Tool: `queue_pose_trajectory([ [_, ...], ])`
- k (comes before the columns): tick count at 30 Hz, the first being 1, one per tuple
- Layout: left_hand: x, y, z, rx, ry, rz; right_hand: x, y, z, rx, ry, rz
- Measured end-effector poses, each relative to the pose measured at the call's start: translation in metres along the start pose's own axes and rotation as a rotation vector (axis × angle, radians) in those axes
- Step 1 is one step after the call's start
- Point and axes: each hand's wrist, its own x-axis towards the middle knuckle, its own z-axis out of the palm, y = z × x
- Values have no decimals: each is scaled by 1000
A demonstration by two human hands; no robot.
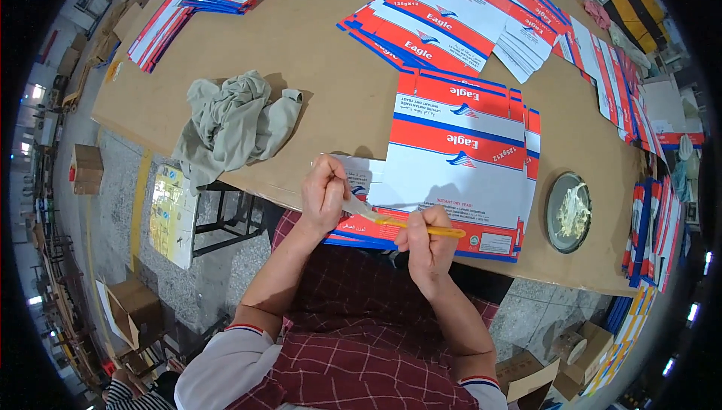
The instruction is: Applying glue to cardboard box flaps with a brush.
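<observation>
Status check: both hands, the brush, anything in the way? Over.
Right hand gripping brush by its yellow handle. Left hand at its bristles, grip unclear. Brush over flat cartons. Cloth off left, dish off right.

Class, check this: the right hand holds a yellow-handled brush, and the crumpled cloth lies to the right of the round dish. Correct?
Wrong side: the head view shows the crumpled cloth lying to the left of the round dish. The right hand does hold a yellow-handled brush.
</observation>
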Motion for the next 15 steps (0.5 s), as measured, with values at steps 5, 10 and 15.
queue_pose_trajectory([
  [5, 2, -3, 2, 48, -17, 36, 5, 2, 2, 3, -24, -53],
  [10, 1, 1, 22, -90, -46, -34, -2, -8, -15, -113, 10, -6],
  [15, -3, -7, 0, -84, -11, -58, -1, -4, -27, -135, -62, -156],
])
